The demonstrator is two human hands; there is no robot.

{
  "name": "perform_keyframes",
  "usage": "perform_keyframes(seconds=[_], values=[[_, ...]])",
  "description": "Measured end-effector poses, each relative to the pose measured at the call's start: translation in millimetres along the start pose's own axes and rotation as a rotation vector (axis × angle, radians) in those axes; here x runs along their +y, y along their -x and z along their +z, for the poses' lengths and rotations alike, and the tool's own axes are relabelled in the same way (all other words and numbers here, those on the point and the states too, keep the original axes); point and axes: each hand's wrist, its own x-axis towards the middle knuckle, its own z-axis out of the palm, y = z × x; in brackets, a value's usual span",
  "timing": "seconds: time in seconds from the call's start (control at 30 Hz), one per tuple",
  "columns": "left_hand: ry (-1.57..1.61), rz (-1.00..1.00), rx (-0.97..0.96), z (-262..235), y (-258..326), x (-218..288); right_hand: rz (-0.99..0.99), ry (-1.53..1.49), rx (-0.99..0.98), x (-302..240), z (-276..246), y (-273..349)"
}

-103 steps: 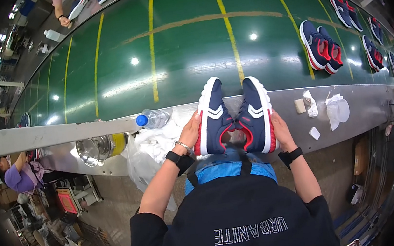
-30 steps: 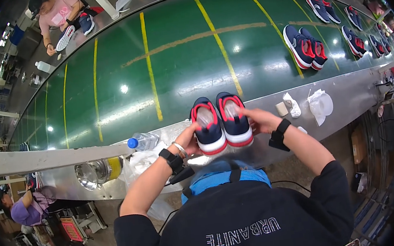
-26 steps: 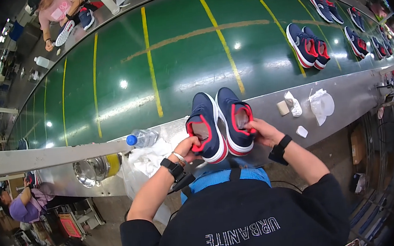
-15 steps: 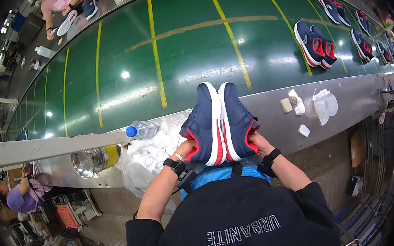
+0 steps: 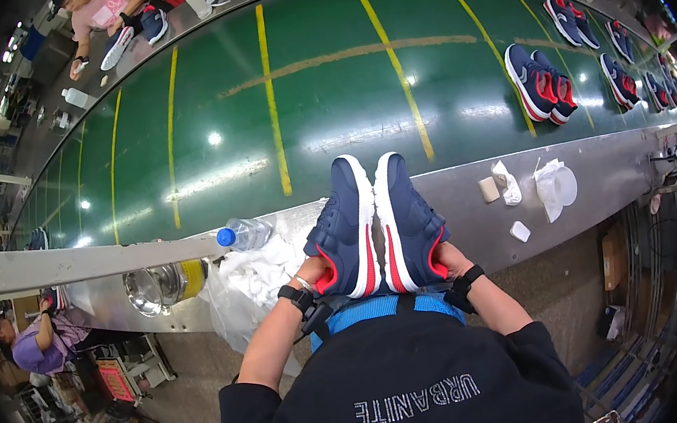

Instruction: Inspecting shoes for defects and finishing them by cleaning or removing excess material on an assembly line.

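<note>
A navy sneaker [image 5: 342, 226] with red lining and a white-and-red sole is gripped at its heel opening by my left hand [image 5: 310, 271]. Its mate, a second navy sneaker [image 5: 409, 218], is held the same way by my right hand [image 5: 453, 260]. Both toes point away from me, and the soles face each other, close together along the middle. The fingers of each hand reach into the red collar and are partly hidden there. My hands are near my waist, at the front edge of the metal ledge [image 5: 474, 225].
Beyond the ledge runs a green conveyor [image 5: 219, 116], with several navy sneakers [image 5: 531, 82] at right. White cloths [image 5: 257, 269], a capped bottle [image 5: 245, 234] and a metal bowl [image 5: 150, 291] stand left. An eraser-like block [image 5: 489, 188] lies right. Co-workers sit across and at left.
Both sneakers have come slightly down toward me, and their toes have spread a little apart. My hands still hold them. The co-worker across the conveyor has moved a hand.
</note>
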Motion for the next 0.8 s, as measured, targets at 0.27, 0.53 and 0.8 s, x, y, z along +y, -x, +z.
perform_keyframes(seconds=[0.27, 0.53, 0.8], values=[[0.074, -0.068, -0.055, -10, 3, -1, 0.003, -0.087, 0.036, 7, -8, 0], [-0.182, 0.138, -0.138, 1, 16, 10, -0.06, -0.044, 0.09, 8, -12, 0], [-0.255, 0.13, -0.068, -26, -2, -12, -0.154, 0.24, 0.165, -1, -1, 19]])
